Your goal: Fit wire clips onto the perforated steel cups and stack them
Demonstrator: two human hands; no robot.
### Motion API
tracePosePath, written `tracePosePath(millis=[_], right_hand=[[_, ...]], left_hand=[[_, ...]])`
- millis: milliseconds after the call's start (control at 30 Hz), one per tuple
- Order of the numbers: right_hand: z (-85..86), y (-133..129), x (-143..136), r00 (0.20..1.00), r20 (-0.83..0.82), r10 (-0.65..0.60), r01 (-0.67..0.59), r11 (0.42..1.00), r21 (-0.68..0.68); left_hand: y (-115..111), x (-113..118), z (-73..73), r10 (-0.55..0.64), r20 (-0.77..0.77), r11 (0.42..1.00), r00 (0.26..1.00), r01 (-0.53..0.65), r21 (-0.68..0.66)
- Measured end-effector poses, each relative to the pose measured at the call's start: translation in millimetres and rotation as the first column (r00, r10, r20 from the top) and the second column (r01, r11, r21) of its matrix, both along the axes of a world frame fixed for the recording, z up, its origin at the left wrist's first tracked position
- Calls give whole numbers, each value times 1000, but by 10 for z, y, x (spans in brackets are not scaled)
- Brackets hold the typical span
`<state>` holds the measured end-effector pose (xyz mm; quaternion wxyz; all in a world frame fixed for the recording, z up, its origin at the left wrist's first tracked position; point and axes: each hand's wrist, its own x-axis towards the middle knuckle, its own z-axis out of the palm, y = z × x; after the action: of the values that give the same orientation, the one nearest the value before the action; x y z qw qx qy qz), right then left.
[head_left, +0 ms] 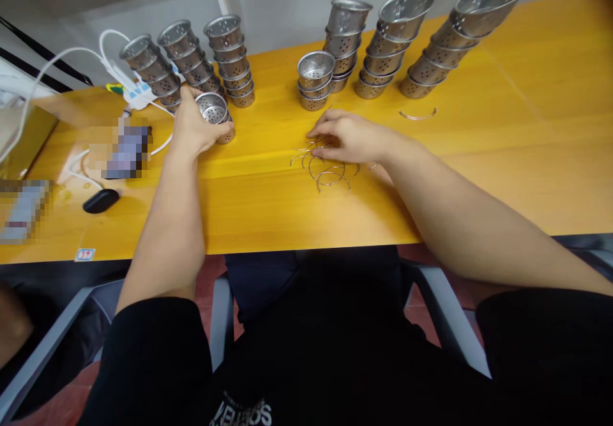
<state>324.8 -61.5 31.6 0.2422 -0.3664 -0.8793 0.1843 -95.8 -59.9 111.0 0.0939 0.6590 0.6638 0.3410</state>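
My left hand (pixel 195 124) is wrapped round a perforated metal cup (pixel 213 108) at the left of the table, its thumb on the near right side. The cup's mouth faces up, and part of another cup shows beneath it. Over a loose pile of thin curved wire handles (pixel 330 175) in the middle, my right hand (pixel 348 135) has its fingers bent down with the tips among the wires. Whether a wire is pinched there is hard to make out. A single curved wire (pixel 418 117) lies apart to the right.
Stacks of perforated cups (pixel 234 62) stand behind my left hand. More stacks (pixel 383 49) rise at the back right, with a short stack (pixel 315 81) in front. A phone (pixel 128 151), white cables, a power strip (pixel 140 94) and a black oval object (pixel 100 200) lie left.
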Motion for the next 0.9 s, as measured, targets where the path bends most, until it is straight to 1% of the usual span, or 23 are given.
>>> tracePosePath(millis=[167, 267, 333, 400, 467, 500, 567, 633, 667, 767, 833, 900], right_hand=[[21, -14, 6, 1000, -14, 22, -22, 1000, 1], [21, -22, -10, 1000, 5, -5, 5, 1000, 1], [13, -19, -21, 1000, 14, -16, 16, 1000, 1], [6, -15, -28, 1000, 25, -12, 12, 1000, 1], [12, -15, -30, 999, 38, -5, 5, 1000, -1], [22, -18, -29, 999, 45, -1, 1, 1000, -2], [55, -31, -25, 999, 49, -1, 1, 1000, 5], [102, -52, -15, 999, 39, -12, 11, 1000, 21], [128, -64, -9, 999, 32, -23, 23, 999, 25], [195, -100, 11, 998, 24, -63, 63, 998, 8], [219, -113, 22, 996, 24, -89, 89, 996, 4], [227, -116, 31, 994, 14, -110, 110, 994, 16]], left_hand=[[-11, 4, 15, 17, -42, 1000, 999, -17, -1], [0, -29, -8, -34, -26, 999, 999, 35, 33], [-5, -39, -3, -81, 1, 993, 997, 80, 84], [-26, -15, 26, -110, 16, 978, 994, 106, 181], [-56, 56, 48, -151, 16, 955, 988, 142, 260], [-69, 109, 41, -185, 17, 947, 983, 174, 269], [-77, 236, -27, -270, 33, 943, 962, 258, 208], [-55, 359, -161, -337, 52, 939, 940, 332, 93], [-34, 406, -238, -351, 47, 936, 935, 349, 47], [56, 453, -428, -365, -5, 931, 931, 365, -23], [127, 409, -493, -355, -30, 935, 935, 354, -22], [200, 335, -527, -326, -28, 945, 945, 326, 0]])
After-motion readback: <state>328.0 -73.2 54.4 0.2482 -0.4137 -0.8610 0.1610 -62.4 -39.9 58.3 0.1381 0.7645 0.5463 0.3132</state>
